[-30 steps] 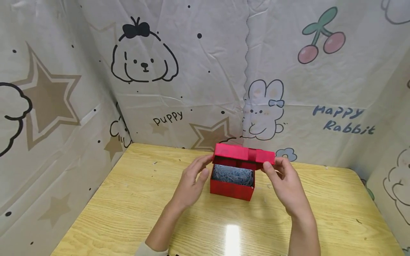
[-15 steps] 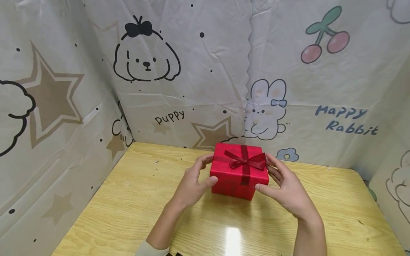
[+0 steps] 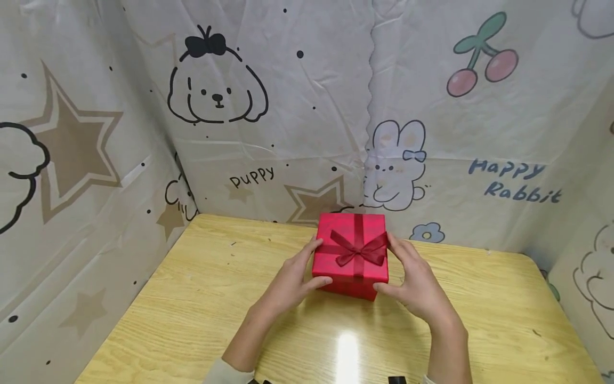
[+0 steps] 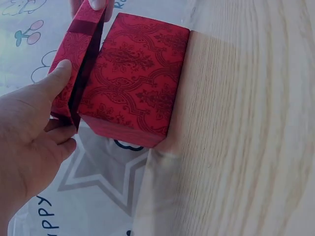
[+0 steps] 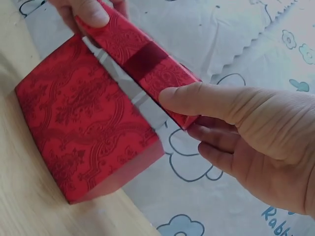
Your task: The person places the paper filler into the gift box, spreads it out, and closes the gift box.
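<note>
A red patterned gift box lid with a dark red ribbon bow is over a matching box base on the table. My left hand grips the lid's left end, thumb on the front edge and fingers around the side. At the opposite end, my right hand holds the lid the same way. Both wrist views show a gap between the lid and the base's rim; the right wrist view shows it clearly beside the base. The inside of the base is hidden in the head view.
The box stands near the back of a wood-grain table. Behind it hangs a pale cloth printed with cartoons. Small scraps lie on the left side. Black objects show at the bottom edge.
The lid was tilted up with blue shredded filling visible in the base. It has come down level over the base and shifted left, the right hand moving with it. The left thumb now touches its front.
</note>
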`<state>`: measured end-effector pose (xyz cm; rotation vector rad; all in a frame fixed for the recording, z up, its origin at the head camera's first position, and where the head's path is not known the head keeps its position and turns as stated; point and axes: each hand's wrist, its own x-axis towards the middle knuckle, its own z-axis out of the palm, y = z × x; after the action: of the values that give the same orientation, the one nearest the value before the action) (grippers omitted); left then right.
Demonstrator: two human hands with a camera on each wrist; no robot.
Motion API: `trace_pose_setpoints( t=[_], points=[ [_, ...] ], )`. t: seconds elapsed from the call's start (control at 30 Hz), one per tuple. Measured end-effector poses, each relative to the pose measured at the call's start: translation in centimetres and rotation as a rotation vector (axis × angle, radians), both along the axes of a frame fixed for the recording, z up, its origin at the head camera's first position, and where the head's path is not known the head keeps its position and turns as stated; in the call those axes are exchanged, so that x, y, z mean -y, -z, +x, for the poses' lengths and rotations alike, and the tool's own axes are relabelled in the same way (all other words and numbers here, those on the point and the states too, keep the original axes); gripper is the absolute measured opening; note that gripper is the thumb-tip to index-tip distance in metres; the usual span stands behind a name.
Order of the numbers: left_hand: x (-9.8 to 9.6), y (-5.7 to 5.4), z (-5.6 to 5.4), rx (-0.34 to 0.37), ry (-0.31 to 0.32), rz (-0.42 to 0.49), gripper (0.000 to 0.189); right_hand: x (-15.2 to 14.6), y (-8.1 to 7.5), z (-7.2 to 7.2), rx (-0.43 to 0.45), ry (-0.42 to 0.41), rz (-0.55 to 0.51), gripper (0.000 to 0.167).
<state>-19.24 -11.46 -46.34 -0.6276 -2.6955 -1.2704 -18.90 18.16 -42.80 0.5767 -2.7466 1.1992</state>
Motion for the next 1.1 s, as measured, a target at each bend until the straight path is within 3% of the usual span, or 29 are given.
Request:
trace_pose_setpoints(
  t=[0.37,0.63,1.1],
  points=[
    [-0.3,0.8,-0.4,-0.061,0.01,0.007,0.085,-0.3,0.8,-0.6,0.019,0.015,0.011,0.112],
    [-0.8,1.3,-0.4,-0.056,-0.016,-0.051,0.086,-0.1,1.4,-0.6,0.06,0.043,0.039,0.112],
    [-1.1,2.1,-0.6,0.01,-0.032,-0.049,0.085,0.0,2.2,-1.0,0.08,0.039,0.041,0.108]
  ],
)
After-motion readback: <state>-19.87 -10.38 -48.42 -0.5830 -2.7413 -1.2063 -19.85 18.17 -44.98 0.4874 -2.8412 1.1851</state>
